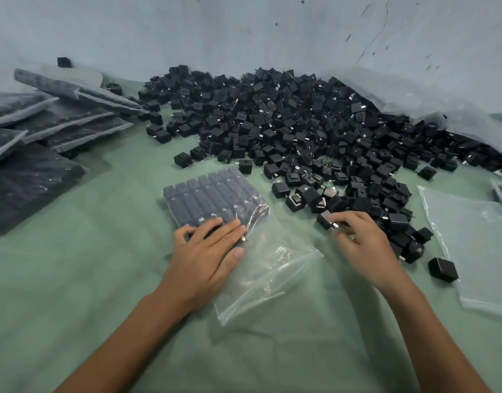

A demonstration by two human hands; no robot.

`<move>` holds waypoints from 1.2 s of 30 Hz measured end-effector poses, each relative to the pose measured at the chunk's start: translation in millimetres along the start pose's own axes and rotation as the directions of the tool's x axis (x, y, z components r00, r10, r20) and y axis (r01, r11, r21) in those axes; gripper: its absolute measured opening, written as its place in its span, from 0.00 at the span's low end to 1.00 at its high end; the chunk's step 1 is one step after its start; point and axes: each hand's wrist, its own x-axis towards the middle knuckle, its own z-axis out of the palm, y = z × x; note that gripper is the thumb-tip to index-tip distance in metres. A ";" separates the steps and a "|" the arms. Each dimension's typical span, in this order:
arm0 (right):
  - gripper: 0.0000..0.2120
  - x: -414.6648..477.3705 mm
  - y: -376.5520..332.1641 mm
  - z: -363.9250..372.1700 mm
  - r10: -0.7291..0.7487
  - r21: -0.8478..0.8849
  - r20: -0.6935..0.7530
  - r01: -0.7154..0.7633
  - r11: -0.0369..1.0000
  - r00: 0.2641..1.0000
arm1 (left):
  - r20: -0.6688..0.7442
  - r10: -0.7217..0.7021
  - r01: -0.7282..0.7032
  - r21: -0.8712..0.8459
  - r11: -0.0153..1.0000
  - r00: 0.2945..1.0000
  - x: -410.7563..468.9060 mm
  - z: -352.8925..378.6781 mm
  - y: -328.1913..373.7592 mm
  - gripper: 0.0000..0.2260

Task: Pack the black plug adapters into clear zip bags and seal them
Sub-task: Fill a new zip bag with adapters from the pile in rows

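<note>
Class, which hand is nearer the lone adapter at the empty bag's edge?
Right. The right hand sits just left of the lone adapter; the left hand rests farther left, on the part-filled bag.

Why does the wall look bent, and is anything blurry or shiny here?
Head view: the wide-angle lens bows the wall; the right hand, pinching an adapter, is smeared by motion blur, the left hand sharp; light is soft and even, with faint shadows; small glints on the clear zip bag.
</note>
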 end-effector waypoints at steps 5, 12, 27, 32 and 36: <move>0.17 14.9 5.6 12.9 0.015 -0.319 0.191 0.048 0.947 0.982 | -0.007 0.006 -0.006 0.002 1.000 1.000 -1.1 -0.1 -0.5 0.27; 0.20 8.5 8.2 13.9 -0.008 -0.232 0.078 0.026 0.972 0.997 | -0.013 0.010 -0.010 0.000 1.000 1.000 0.4 1.3 -2.0 0.27; 0.13 -107.1 -46.4 5.2 0.066 0.661 0.426 -0.360 0.658 0.902 | -0.042 0.007 -0.008 -0.014 1.000 0.999 1.1 3.1 -0.4 0.28; 0.16 -94.8 -73.1 43.4 0.100 0.723 0.515 -0.495 0.482 0.851 | -0.036 0.002 -0.003 -0.026 1.000 0.999 0.3 2.4 -0.7 0.28; 0.16 -75.3 -89.7 67.1 0.136 0.791 0.526 -0.542 0.285 0.839 | -0.038 0.002 -0.002 -0.022 1.000 0.999 0.3 1.9 -0.5 0.28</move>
